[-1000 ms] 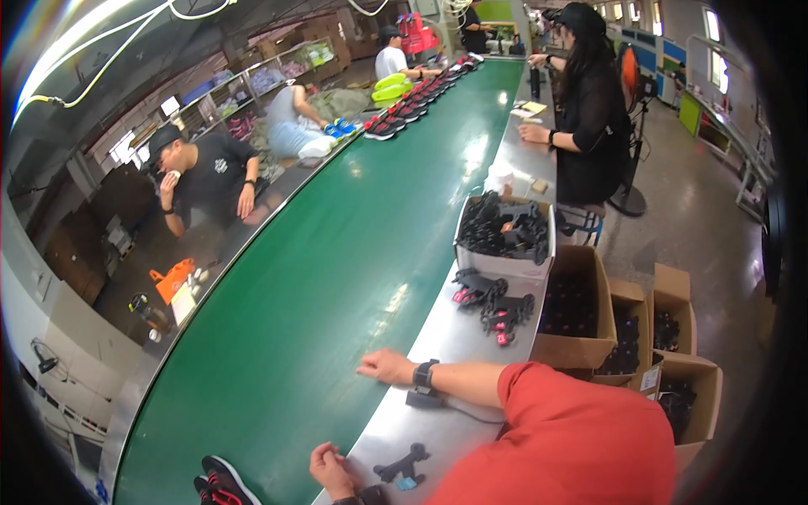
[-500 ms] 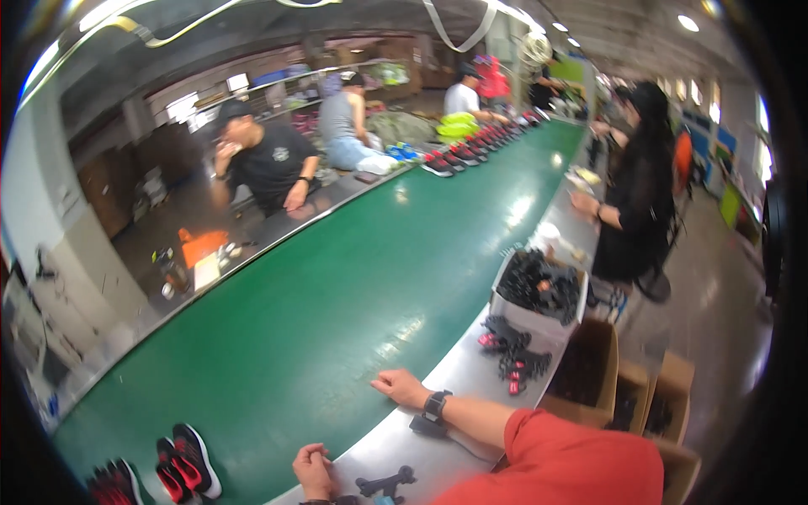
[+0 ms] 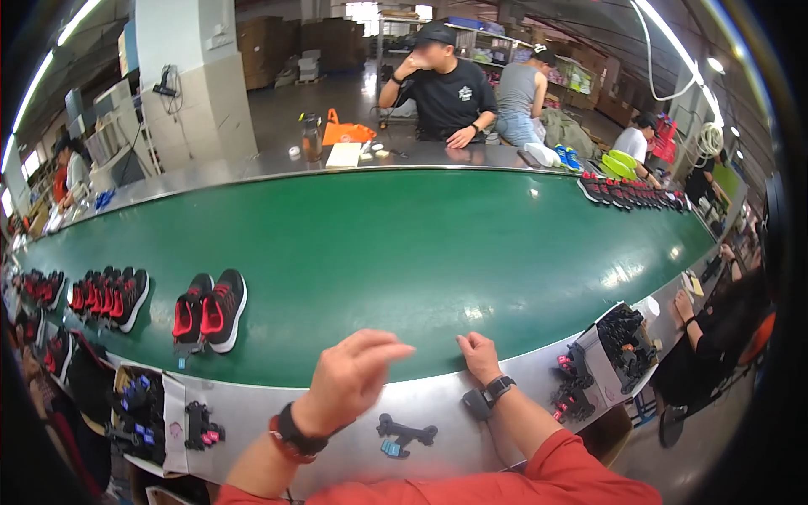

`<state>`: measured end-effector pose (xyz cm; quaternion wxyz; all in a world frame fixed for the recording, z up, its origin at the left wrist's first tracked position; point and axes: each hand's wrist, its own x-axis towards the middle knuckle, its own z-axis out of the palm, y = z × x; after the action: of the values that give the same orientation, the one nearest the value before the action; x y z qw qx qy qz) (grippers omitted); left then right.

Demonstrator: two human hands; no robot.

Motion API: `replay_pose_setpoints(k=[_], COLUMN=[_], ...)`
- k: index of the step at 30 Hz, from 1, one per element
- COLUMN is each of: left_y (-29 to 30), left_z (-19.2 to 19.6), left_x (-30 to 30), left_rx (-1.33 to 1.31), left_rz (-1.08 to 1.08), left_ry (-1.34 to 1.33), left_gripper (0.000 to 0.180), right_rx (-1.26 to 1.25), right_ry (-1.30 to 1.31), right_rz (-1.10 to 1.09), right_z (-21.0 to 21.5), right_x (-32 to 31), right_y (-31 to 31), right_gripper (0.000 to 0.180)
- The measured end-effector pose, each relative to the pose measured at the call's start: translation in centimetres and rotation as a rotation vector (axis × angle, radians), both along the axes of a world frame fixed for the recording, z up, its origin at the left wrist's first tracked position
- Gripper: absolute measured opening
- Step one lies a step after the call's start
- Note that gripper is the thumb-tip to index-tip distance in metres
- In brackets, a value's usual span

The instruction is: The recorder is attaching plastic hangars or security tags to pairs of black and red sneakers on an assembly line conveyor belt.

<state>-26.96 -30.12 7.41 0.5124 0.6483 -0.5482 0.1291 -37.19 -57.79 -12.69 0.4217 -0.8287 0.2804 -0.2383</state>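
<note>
My left hand (image 3: 358, 374) is raised above the near edge of the green belt (image 3: 379, 252). Its fingers stretch to the right, and I see nothing in them. My right hand (image 3: 481, 358) rests at the belt's near edge, fingers curled in, with nothing showing in it. Between my forearms, on the metal ledge (image 3: 337, 454), lies a black bone-shaped plastic piece (image 3: 408, 431) with a blue tag. A small black box (image 3: 476, 404) sits beside my right wrist. Left of my hands, a pair of black-and-red sneakers (image 3: 223, 311) stands on the belt.
More sneakers (image 3: 109, 295) line the belt at left, and another row (image 3: 631, 194) at far right. Boxes of black plastic pieces stand on the ledge, one at left (image 3: 172, 421), one at right (image 3: 602, 362). A person in black (image 3: 450, 93) sits across the belt.
The view has swung left, bringing the sneakers and the left box further into sight. My left hand has risen and its fingers have straightened. My right hand remains near the belt's edge.
</note>
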Motion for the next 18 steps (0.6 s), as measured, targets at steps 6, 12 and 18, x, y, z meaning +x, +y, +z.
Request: replay_pose_setpoints(k=[6,12,18], left_y=[1.2,2.3,4.9], left_z=[13.8,13.8,14.5], left_x=[-6.0,-7.0,-7.7], left_rx=[-0.157,-0.298,-0.425], left_rz=[-0.077,-0.075,-0.039], left_ry=[-0.501,-0.365,-0.313], left_gripper=[0.016,0.015,0.015], right_rx=[-0.086,-0.030,-0.033], right_ry=[-0.029,0.029,0.033], right_rz=[-0.007,0.008,0.017], right_z=[-0.7,1.2,0.6], right_x=[0.2,1.1,0.8], right_y=[-0.5,0.9,1.2], right_gripper=[0.037,0.038,0.037])
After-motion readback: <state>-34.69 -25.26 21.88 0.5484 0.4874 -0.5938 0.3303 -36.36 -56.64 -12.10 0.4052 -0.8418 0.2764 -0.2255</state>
